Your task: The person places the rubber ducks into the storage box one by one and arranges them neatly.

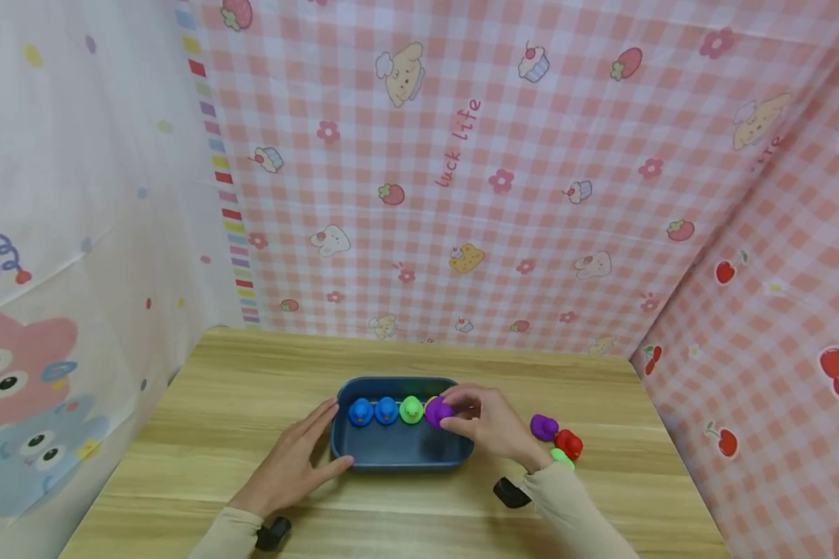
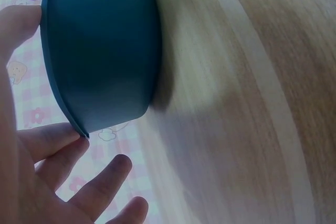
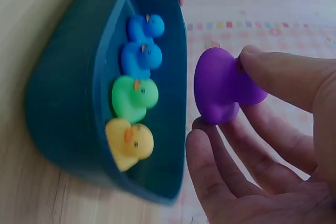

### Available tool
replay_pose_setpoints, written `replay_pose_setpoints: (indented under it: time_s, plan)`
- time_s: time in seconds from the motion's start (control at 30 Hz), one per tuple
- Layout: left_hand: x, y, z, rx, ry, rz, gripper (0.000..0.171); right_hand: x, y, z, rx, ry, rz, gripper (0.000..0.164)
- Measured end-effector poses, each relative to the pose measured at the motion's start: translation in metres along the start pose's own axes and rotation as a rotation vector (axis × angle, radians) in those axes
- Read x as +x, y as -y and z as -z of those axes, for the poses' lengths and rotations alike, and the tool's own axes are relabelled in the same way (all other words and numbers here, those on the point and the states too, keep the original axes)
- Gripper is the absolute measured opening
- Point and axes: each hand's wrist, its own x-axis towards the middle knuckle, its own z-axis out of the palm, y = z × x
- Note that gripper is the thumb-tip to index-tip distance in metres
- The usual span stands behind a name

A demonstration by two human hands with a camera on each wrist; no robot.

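Note:
A dark blue-green plastic tub [image 1: 402, 468] with rounded corners holds a row of toy ducks: two blue ducks [image 3: 142, 60], a green duck [image 1: 411, 410] and a yellow duck [image 3: 129, 142]. My right hand [image 1: 492, 423] pinches a purple duck [image 3: 215, 85] between thumb and fingers, raised over the tub's right end. In the head view, that duck covers most of the yellow one. At the tub's left end, my left hand [image 1: 290, 458] spreads its fairly straight fingers, thumb at the front rim and fingertips [image 2: 73, 132] at the rim's far left corner.
To the right of the tub, another purple duck [image 1: 544, 427], a red duck [image 1: 569, 444] and a green duck [image 1: 562, 457], partly behind the right wrist, lie on the wooden table [image 1: 245, 373]. Printed cloth [image 1: 419, 233] hangs behind and at both sides.

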Motion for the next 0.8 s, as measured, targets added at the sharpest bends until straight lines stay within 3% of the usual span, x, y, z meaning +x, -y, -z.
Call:
replay_pose_setpoints:
  time_s: [0.43,0.8]
  plan:
    - [-0.001,0.000,0.000,0.021,-0.030,-0.033,0.094,0.022,0.020,-0.040,-0.063,0.122,0.014,0.021]
    - [-0.001,0.001,0.000,0.019,-0.026,-0.057,0.090,0.036,0.026,-0.067,-0.067,0.163,-0.048,0.023]
